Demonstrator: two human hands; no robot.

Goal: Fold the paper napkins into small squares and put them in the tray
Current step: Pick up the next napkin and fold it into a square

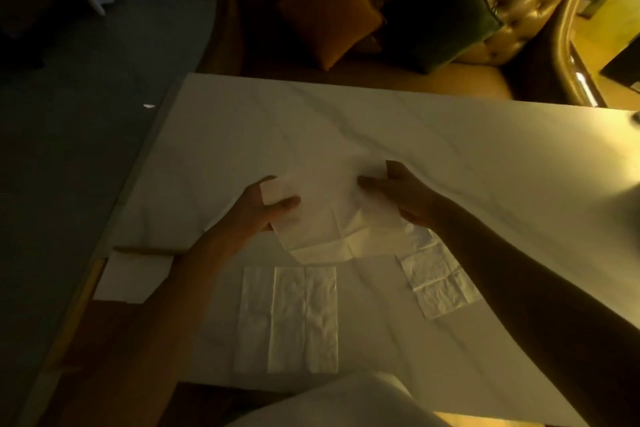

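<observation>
White paper napkin (332, 218) is held open above the bench (450, 156), pinched by left hand (263, 208) and right hand (405, 198), while two more napkins (287, 319) lie unfolded; no finished square is seen.

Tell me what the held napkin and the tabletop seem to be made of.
Held napkin: thin soft tissue paper, matte, judging by its fold creases and the way it sags between both hands. Tabletop: looks like white marble or a marble-look slab, smooth, with faint grey veins; real stone or laminate cannot be told.

white napkin (329, 218), grey-veined white table (450, 156)
</observation>
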